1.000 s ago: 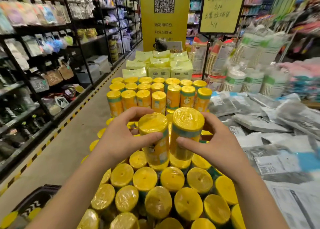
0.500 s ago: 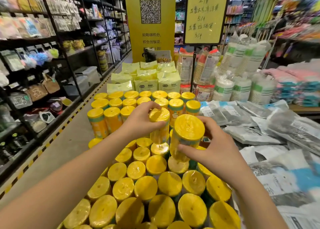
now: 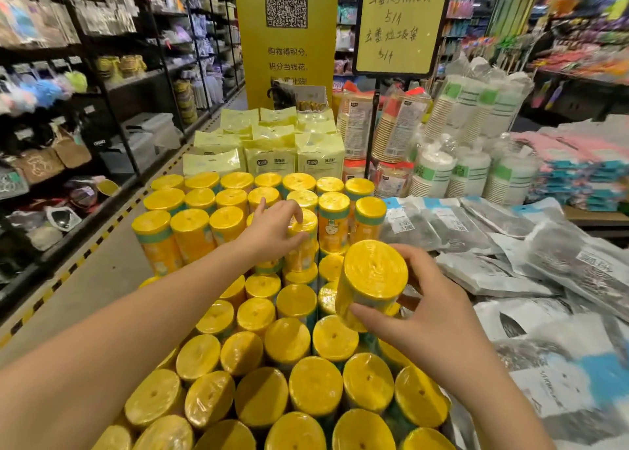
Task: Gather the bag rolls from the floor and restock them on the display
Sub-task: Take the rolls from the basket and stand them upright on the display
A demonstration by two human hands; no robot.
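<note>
Mid-restock: the left hand (image 3: pixel 272 231) grips a yellow bag roll (image 3: pixel 303 242) entering the raised back stack, the right hand (image 3: pixel 425 316) holds another roll (image 3: pixel 372 279), likely placed beside it next.

left hand (image 3: pixel 272 233) | carried roll (image 3: pixel 304 245) forward | now among raised rows (image 3: pixel 190 226)

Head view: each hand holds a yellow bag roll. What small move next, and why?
Probably the left hand seats its bag roll in the gap of the raised row and lets go: it stands nearly level with neighbours, while the right hand holds a second roll tilted.
</note>
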